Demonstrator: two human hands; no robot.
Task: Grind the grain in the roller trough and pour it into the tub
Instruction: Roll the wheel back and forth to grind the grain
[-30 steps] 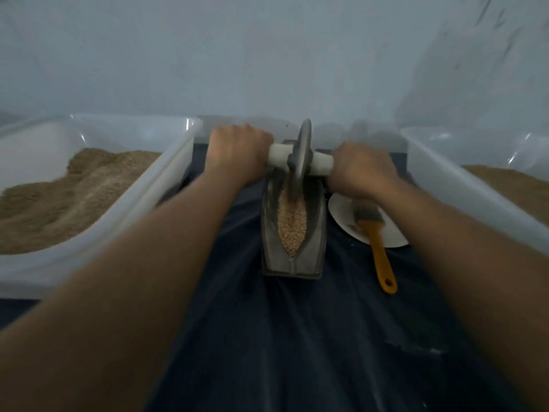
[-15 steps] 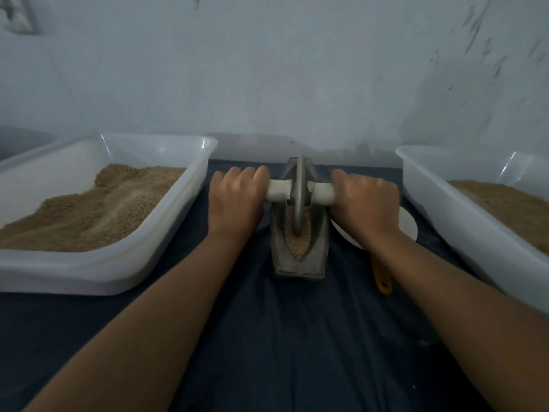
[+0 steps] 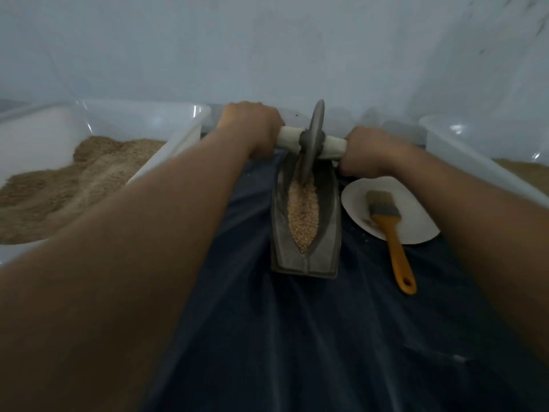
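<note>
A grey boat-shaped roller trough [image 3: 326, 233] lies on the dark cloth, with pale grain [image 3: 303, 215] along its groove. A grey roller wheel [image 3: 313, 138] stands at the far end of the trough on a white axle handle [image 3: 332, 147]. My left hand [image 3: 252, 126] grips the left end of the handle. My right hand [image 3: 368, 153] grips the right end. A white tub [image 3: 166, 150] on the left holds a heap of brown ground grain [image 3: 74, 179].
A second white tub [image 3: 475, 171] with brown grain stands on the right. Beside the trough lies a white plate [image 3: 416, 215] carrying a brush [image 3: 389, 230] with an orange handle. A dark blue cloth [image 3: 341, 337] covers the table; a pale wall is close behind.
The wheel rolled toward me half a second ago and has gone back to the far end of the trough. Both hands stayed on the handle; my view tipped down again.
</note>
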